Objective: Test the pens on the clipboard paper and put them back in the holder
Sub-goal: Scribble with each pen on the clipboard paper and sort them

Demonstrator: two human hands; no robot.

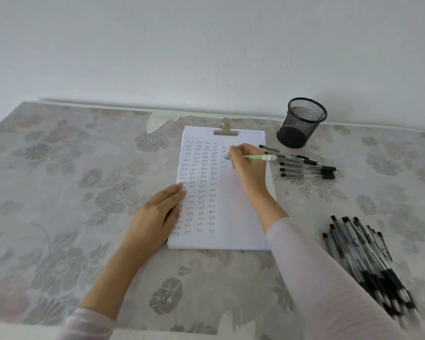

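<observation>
While my R hand (pixel 245 168) pinches the green pen (pixel 257 157) betw. thumb & curled fingers, its tip is down at the paper (pixel 231 229), upper R part of the sheet, beside the short fifth column of small marks. Can't tell if the tip actually touches. Pen's long axis runs almost level across the view: tip points to 9 o'clock, back end to 3 o'clock, w/ the barrel sticking out past my knuckles.

My L hand (pixel 157 212) lies flat, fingers straight & together, pressing the sheet's L edge at approx. 8 o'clock from the pen tip. A metal clip (pixel 225 130) bites the sheet's top edge at 12 o'clock.

At 1 o'clock from the sheet stands the black mesh holder (pixel 301 122), mouth up, apart from the paper. Just below it, at 3 o'clock from my R hand, a row of pens (pixel 307 169) lies side by side, axes roughly 9-to-3, dark grips toward 3. At 4 o'clock, beyond my R sleeve (pixel 317 266), a pile of pens (pixel 363 253) lies slanted 11-to-5, grips toward 5, blurred at the near end. All of it sits on a floral tablecloth (pixel 71 180).
</observation>
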